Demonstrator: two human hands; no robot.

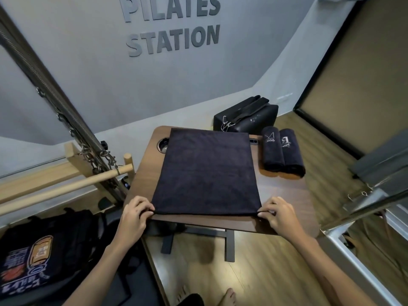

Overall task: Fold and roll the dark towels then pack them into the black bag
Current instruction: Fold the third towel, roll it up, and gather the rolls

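Your left hand (134, 214) and right hand (279, 214) each pinching a near corner of the flat dark towel (207, 171), two rolled towels (283, 151) at two o'clock, black bag (245, 115) at one o'clock, contents unseen

A pilates studio, by the signs of it; raised grey lettering (173, 25) at twelve o'clock on the grey wall (92, 69) reads "PILATES STATION"; at nine o'clock a long metal spring (44, 85) runs down to chains (97, 157) clipped to a wooden bar (66, 186) on a pale wooden frame (72, 155), the kind of apparatus such studios keep; at four o'clock a metal rail (362, 208) with a hook; wood-look flooring (265, 272) underfoot.
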